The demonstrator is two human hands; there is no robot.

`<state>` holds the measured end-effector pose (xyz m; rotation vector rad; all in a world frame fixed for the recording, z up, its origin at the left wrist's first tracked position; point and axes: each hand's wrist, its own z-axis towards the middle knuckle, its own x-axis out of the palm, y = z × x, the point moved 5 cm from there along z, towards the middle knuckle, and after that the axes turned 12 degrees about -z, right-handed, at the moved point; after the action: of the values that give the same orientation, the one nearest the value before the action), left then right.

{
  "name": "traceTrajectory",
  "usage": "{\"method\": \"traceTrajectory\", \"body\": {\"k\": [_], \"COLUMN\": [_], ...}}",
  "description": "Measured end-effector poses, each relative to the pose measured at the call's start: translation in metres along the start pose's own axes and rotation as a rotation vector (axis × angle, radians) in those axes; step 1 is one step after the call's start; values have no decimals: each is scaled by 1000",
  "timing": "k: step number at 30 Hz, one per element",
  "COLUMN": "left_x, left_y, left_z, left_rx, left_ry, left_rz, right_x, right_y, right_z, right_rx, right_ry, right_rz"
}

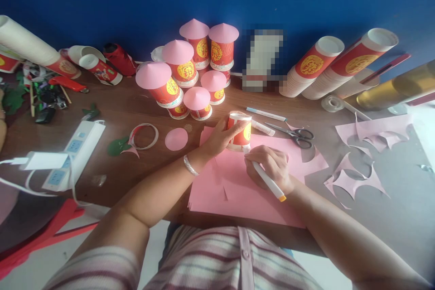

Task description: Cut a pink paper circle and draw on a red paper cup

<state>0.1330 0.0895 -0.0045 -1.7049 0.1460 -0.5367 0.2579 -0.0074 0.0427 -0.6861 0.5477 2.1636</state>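
Observation:
My left hand (222,136) is wrapped round a red paper cup (243,135) with a yellow emblem and a white rim. The cup rests on a stack of pink paper (217,181). In my right hand (268,165) is a white marker (270,180) with an orange end, its tip close to the cup's lower edge; whether it touches I cannot tell. Just behind the cup lie a capped marker (263,128), a thinner blue-and-white pen (267,114) and black-handled scissors (295,134). To the left is a pink paper disc (176,139).
Several cup towers with pink cone roofs (183,54) stand behind my hands. Stacked red cups (350,63) lean at the back right, near pink offcuts (360,181). Leftward are a tape roll (143,136) and a white power strip (74,156) with cables. A blue wall (136,0) bounds the table.

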Motion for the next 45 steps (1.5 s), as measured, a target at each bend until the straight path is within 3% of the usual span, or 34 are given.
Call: {"method": "traceTrajectory", "body": {"k": [45], "left_x": [-1], "left_y": [1], "left_z": [1], "left_rx": [18], "left_ry": [-4], "left_rz": [17], "right_x": [1], "right_y": [0], "right_z": [-2], "right_rx": [-8], "right_ry": [-6], "right_rz": [25]}}
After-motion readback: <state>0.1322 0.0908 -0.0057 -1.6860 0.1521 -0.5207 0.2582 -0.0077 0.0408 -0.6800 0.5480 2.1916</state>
